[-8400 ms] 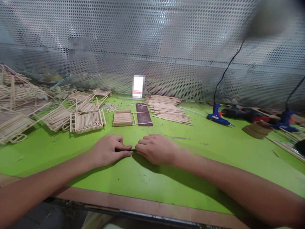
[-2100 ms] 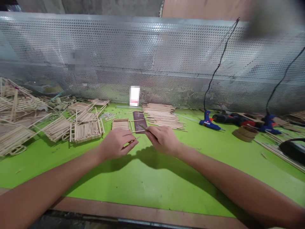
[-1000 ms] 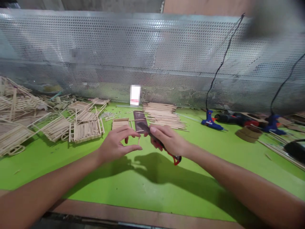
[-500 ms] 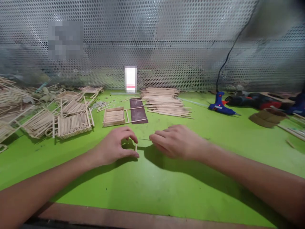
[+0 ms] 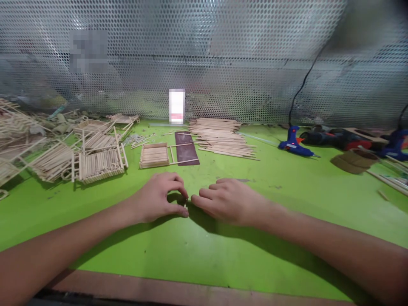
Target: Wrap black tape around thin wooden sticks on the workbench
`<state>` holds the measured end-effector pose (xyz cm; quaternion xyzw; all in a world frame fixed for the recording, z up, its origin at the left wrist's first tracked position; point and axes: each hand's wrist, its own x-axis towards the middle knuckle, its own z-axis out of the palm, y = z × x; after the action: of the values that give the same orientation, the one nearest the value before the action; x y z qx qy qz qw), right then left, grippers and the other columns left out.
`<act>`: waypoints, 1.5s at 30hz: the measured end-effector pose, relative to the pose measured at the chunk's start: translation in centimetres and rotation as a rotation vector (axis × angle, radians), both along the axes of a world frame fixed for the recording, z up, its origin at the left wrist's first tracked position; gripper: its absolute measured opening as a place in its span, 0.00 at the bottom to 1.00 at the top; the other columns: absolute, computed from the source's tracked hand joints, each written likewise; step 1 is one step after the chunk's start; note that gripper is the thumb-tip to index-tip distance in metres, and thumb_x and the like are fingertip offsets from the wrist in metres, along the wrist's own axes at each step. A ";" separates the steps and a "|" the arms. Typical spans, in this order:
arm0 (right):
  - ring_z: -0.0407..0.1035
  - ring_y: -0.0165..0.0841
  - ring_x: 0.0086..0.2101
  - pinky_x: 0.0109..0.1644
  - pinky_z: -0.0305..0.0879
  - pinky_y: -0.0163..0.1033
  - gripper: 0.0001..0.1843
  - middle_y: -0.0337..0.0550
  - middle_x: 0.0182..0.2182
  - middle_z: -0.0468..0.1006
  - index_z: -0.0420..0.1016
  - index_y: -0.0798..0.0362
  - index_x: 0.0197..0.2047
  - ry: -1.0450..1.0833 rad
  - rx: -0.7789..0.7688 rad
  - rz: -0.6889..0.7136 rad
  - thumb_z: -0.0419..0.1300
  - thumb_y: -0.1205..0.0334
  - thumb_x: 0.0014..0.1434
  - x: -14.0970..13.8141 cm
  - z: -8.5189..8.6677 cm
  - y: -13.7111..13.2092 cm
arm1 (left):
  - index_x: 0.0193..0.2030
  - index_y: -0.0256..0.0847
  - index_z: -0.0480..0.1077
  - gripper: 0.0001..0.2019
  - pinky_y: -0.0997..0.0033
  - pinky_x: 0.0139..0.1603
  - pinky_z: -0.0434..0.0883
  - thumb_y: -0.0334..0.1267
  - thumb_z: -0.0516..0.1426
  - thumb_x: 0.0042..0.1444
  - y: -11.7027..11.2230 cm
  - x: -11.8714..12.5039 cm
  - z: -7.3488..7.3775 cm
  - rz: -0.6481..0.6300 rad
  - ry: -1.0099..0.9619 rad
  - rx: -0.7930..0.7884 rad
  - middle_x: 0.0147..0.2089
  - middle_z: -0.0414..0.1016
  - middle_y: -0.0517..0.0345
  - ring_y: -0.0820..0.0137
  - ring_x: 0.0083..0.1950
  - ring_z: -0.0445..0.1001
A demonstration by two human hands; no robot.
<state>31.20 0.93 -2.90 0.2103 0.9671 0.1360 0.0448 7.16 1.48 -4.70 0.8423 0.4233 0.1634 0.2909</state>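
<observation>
My left hand [image 5: 164, 197] is low over the green tabletop, thumb and fingertips pinched on the two ends of a short pale wooden stick [image 5: 185, 205]. My right hand [image 5: 228, 199] is close on its right, knuckles up and fingers curled together. A thin dark tip shows between its fingertips and the stick; the rest of that thing is hidden in the fingers. Beyond the hands lies a small stick frame [image 5: 154, 155], its two long legs reaching over a dark brown sheet [image 5: 187, 148].
Several stick-built pieces [image 5: 100, 165] are heaped at the left. Loose wooden sticks [image 5: 223, 136] lie at the back middle. Towards the right are a blue glue gun [image 5: 295, 142] with a black cord and a brown ring-shaped piece [image 5: 353, 161]. A perforated metal screen [image 5: 223, 76] stands behind.
My right hand has moved left and slightly nearer to me, so its fingertips almost meet the stick. My left hand still pinches the stick, a little lower and further right.
</observation>
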 end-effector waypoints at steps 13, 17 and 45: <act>0.67 0.32 0.26 0.30 0.48 0.42 0.09 0.37 0.31 0.79 0.73 0.51 0.52 0.050 0.008 0.036 0.59 0.67 0.69 0.4 -0.6 0.1 | 0.47 0.43 0.80 0.09 0.51 0.56 0.67 0.42 0.65 0.62 -0.1 -0.7 1.1 -0.170 0.099 0.182 0.49 0.79 0.54 0.58 0.52 0.75; 0.69 0.35 0.32 0.31 0.50 0.42 0.04 0.41 0.33 0.80 0.74 0.53 0.47 0.094 0.006 0.022 0.59 0.67 0.69 0.2 -0.6 -0.3 | 0.47 0.43 0.80 0.10 0.48 0.58 0.65 0.43 0.64 0.63 -0.2 -0.7 0.7 -0.197 0.119 0.268 0.49 0.80 0.54 0.57 0.51 0.76; 0.66 0.35 0.32 0.33 0.52 0.42 0.06 0.44 0.34 0.79 0.73 0.56 0.44 0.143 -0.002 0.112 0.55 0.70 0.71 0.4 -0.5 -1.3 | 0.46 0.42 0.79 0.11 0.51 0.59 0.63 0.47 0.62 0.68 -0.2 -0.9 0.4 -0.271 0.201 0.454 0.48 0.82 0.56 0.60 0.50 0.77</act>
<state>31.61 -0.32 -3.36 0.1652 0.9782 0.1220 -0.0318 6.29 1.27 -4.32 0.9468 0.2860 0.1292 0.0708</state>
